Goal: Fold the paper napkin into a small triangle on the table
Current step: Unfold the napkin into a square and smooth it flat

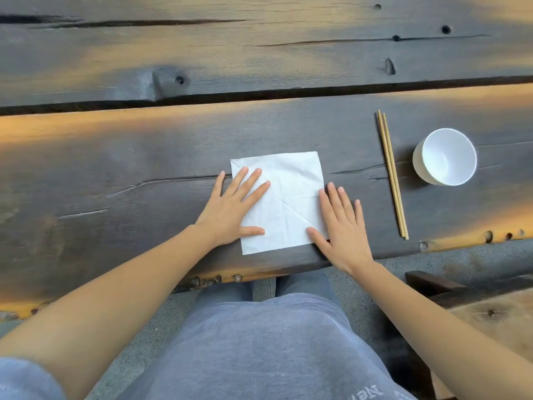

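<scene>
A white square paper napkin [291, 192] lies flat and unfolded on the dark wooden table [115, 174], near its front edge. Crease lines cross it, one vertical and one diagonal toward its near right corner. My left hand [233, 209] rests palm down on the napkin's left part, fingers spread, thumb on the paper. My right hand [340, 229] lies flat at the napkin's right edge, its thumb and inner fingers touching the near right corner. Neither hand grips anything.
A pair of wooden chopsticks [391, 174] lies to the right of the napkin, pointing away from me. A white bowl [445, 157] stands further right. A dark gap [259, 95] runs between the table planks. A wooden bench [476, 301] is at lower right.
</scene>
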